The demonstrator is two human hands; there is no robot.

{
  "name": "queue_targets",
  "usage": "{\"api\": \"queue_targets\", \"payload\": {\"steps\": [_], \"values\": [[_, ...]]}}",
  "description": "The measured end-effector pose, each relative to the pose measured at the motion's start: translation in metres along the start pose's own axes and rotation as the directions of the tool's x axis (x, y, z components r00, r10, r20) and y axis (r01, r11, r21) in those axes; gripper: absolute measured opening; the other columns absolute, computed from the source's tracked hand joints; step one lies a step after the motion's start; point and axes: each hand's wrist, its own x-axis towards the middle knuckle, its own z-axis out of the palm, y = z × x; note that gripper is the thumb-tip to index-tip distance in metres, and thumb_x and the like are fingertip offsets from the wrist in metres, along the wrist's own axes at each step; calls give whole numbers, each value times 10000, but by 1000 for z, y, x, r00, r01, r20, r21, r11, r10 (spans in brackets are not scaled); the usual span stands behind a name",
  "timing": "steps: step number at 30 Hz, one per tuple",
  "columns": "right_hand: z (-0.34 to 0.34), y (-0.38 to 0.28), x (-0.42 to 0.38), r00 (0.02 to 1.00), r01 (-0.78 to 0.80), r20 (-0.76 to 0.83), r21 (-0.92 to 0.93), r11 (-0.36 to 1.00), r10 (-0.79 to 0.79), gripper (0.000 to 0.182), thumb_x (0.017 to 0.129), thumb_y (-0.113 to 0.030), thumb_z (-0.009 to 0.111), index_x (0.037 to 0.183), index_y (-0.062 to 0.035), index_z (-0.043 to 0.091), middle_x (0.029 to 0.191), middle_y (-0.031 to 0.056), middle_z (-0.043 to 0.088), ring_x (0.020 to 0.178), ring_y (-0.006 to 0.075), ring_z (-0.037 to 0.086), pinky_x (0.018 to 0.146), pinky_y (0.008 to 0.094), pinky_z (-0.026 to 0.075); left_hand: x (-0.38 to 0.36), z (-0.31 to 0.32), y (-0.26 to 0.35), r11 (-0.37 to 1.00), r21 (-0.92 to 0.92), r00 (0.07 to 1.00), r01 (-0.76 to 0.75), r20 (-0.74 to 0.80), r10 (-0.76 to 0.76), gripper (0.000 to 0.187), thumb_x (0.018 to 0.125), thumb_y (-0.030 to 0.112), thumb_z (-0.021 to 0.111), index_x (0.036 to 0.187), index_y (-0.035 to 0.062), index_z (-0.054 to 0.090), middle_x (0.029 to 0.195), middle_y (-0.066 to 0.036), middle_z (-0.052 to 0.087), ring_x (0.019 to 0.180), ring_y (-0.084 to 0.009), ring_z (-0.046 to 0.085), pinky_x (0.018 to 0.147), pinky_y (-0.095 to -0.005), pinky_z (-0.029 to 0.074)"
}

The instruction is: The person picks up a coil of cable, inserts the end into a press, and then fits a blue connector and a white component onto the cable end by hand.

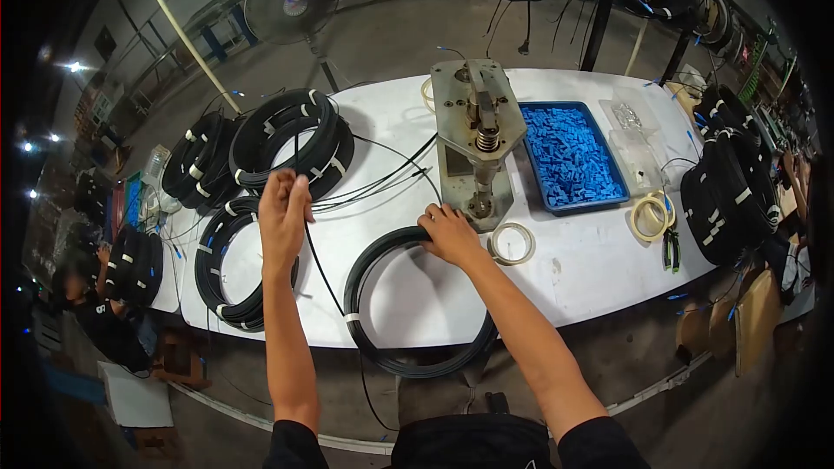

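The white table [591,269] carries everything, and the metal press [476,143] standing at its middle serves as the landmark. Largest among the goods are the black cable coils: one being worked, the near coil [382,295], lies flat in front of the press and overhangs the table's near edge. Three finished coils sit to the left of the press, one [291,135] beside it, one [198,156] farther left, one [228,278] nearer the person. A stacked bundle of coils [730,191] hangs to the far right; its count cannot be told.

The right hand [447,233] presses down on the near coil's far rim, just in front of the press base, fingers curled over the strands. The left hand [282,208] is raised left of the press, closed around the loose cable strand [317,265], which runs down and rightward from that fist to the near coil. So the strand's long axis slants from the left hand toward the coil, and the right hand is the nearer to the coil.

One blue tray [532,195] of small blue parts sits right of the press. Two tape rolls show: one [512,243] just beside the right hand, one [651,215] beyond the tray. One pair of pliers [671,250] lies near the latter.
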Motion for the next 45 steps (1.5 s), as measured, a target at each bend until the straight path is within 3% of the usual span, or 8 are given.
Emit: {"api": "queue_targets", "payload": {"steps": [6,7,16,20,22,30,38,45], "values": [[2,2,2,1000,0,30,18,1000,-1,386,781,-246,747,1111,-114,594,1143,73,530,1152,301,502,990,477,433,19,17,13,948,273,986,-165,22,165,238,1008,169,546,1142,13,667,748,9,513,688,-50,494,611,-191,390],[3,2,1,1000,-6,29,21,1000,5,386,781,-246,747,1111,-114,594,1143,73,530,1152,301,502,990,477,433,13,21,11,933,290,974,-212,-12,225,238,1009,175,547,989,-13,692,776,-6,540,713,-66,476,646,-210,376],[-1,-9,8,991,-114,84,128,985,103,441,770,-317,763,1151,-131,642,1115,64,547,1086,269,532,941,407,460,-11,-5,-53,852,491,983,-184,101,154,322,1009,224,534,823,-38,555,709,-86,447,616,-155,395,572,-296,340],[-1,-6,-14,984,-164,-26,214,963,173,466,758,-329,778,1141,-99,649,1129,93,576,1113,290,537,955,403,451,-3,0,-71,873,483,993,-70,-47,105,361,1021,250,513,777,-13,475,622,-62,368,574,-148,313,526,-316,308],[-4,0,-42,948,39,-318,170,985,17,429,751,-275,781,1112,-96,633,1101,100,571,1055,322,565,847,446,481,-4,2,-68,865,502,996,-22,-67,64,363,1027,263,505,783,-5,477,609,-40,329,562,-115,294,507,-309,284],[-6,-5,-88,882,-298,-234,397,868,410,292,796,-219,738,1035,-74,652,963,123,606,880,351,613,789,444,493,-1,5,-80,863,505,994,-4,-88,56,374,1015,273,532,771,-10,511,593,-22,309,555,-90,285,498,-284,268],[16,-33,-39,836,-388,-210,426,817,507,282,815,-237,727,1031,-79,635,999,96,611,917,323,620,782,430,502,8,6,-67,844,536,1000,-8,4,7,264,967,238,604,887,-12,627,603,-66,471,571,-106,393,545,-270,366],[12,-26,-58,774,-271,-306,630,728,554,280,784,-235,768,931,-45,625,837,107,629,765,288,618,722,395,498,-13,-6,-108,773,618,983,-143,182,36,221,932,211,627,902,-5,665,814,-174,652,701,-291,611,658,-354,482]]}}
